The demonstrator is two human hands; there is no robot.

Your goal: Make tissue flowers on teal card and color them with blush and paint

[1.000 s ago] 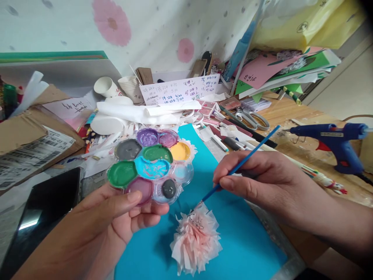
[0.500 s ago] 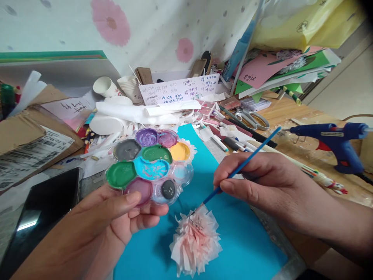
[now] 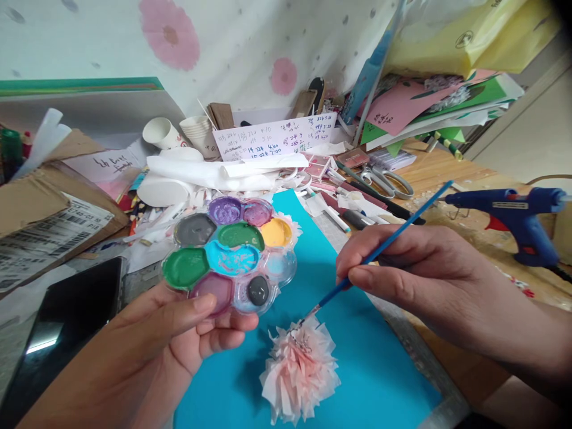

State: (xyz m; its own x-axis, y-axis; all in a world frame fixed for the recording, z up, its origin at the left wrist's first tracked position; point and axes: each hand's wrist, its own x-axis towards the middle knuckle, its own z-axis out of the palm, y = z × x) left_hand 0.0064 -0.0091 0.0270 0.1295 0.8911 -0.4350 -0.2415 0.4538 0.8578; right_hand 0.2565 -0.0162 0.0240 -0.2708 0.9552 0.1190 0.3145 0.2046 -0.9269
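Observation:
My left hand holds a flower-shaped paint palette from below, thumb on its near edge; its wells hold green, blue, purple, yellow, grey and pink paint. My right hand pinches a thin blue paintbrush, its tip touching the top of a pale pink tissue-paper flower. The flower lies on a turquoise sheet of paper.
A dark phone lies at the left beside cardboard. Paper cups, rolled white paper, a handwritten note, scissors and pens crowd the back. A blue glue gun stands at the right on the wooden table.
My right hand has shifted slightly right and the brush now leans flatter, its tip still on the flower's top. The palette and my left hand have barely moved.

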